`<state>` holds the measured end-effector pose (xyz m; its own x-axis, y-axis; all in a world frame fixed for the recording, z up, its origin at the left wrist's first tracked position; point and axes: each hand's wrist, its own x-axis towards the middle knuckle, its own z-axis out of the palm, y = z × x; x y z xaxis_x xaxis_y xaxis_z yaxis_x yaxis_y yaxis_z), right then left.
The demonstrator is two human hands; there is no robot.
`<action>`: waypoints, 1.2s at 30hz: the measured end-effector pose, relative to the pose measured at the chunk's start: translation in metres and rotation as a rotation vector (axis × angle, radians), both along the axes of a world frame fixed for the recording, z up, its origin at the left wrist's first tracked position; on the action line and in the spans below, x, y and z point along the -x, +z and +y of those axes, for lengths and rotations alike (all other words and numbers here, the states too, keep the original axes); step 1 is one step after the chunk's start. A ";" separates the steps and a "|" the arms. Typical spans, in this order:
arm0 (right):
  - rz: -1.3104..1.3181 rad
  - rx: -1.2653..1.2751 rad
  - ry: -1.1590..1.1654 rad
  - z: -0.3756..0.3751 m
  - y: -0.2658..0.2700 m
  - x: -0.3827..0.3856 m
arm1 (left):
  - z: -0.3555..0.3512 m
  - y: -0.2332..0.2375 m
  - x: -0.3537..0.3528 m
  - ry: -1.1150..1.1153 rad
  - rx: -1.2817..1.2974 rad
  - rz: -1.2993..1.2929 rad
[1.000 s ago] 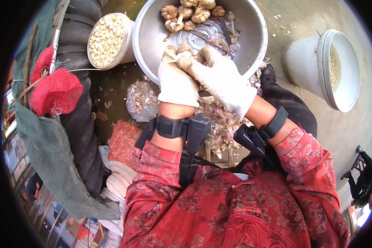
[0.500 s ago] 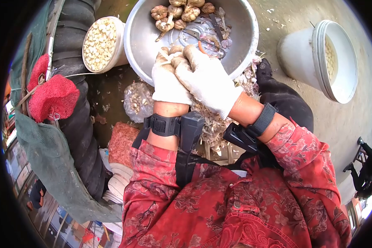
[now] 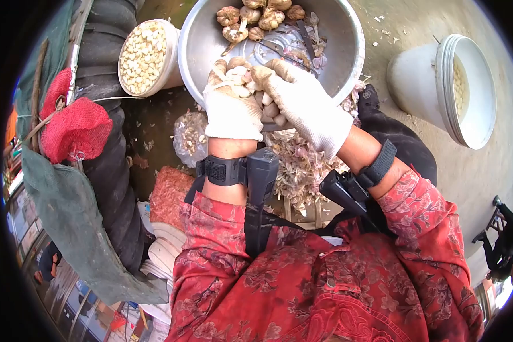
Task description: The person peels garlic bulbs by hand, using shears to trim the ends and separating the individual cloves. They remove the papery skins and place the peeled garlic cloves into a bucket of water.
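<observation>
Both gloved hands meet over the near rim of a large metal bowl. The left hand is curled shut around a garlic bulb, with its fingers wrapped over the top. The right hand presses in from the other side, thumb and fingers pinching the same bulb, so the two gloves touch. Pale cloves show in the gap between the palms (the bulb looks partly split, though the gloves hide most of it).

Further back in the bowl lie several whole garlic heads with loose skins around them, and a dark metal tool that I cannot make out.

Just left of the bowl stands a white bucket filled with peeled cloves. Well apart to the right, on the concrete floor, a second white bucket lies tilted with its mouth to the right and some cloves inside.

Below the hands, against the person's lap, is a heap of garlic skins. A clear plastic bag sits beside it, and a red mesh sack lies further left. Each wrist wears a black strap carrying a small black device.
</observation>
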<state>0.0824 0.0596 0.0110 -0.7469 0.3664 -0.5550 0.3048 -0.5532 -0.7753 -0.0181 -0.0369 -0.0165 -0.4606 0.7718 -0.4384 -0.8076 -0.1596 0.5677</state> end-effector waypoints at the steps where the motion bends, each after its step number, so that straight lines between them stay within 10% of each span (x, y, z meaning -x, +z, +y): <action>1: 0.002 0.002 0.002 0.001 -0.001 -0.002 | -0.001 0.003 -0.001 0.002 0.002 0.002; 8: 0.201 0.514 -0.086 0.003 -0.014 -0.004 | 0.008 0.018 0.003 -0.051 0.192 -0.206; 15: 0.158 0.303 0.079 0.009 -0.013 -0.004 | 0.001 0.007 0.002 -0.194 0.053 -0.169; 24: 0.217 0.689 -0.072 0.016 -0.014 -0.009 | -0.001 0.003 0.009 0.042 0.002 0.013; 36: 0.134 -0.108 -0.430 0.085 0.036 -0.068 | 0.009 0.018 -0.006 0.185 0.269 0.203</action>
<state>0.1507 0.1444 0.0471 -0.5767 0.7090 -0.4058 -0.0414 -0.5215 -0.8522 -0.0117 -0.0279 0.0016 -0.6796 0.5373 -0.4994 -0.6459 -0.1155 0.7547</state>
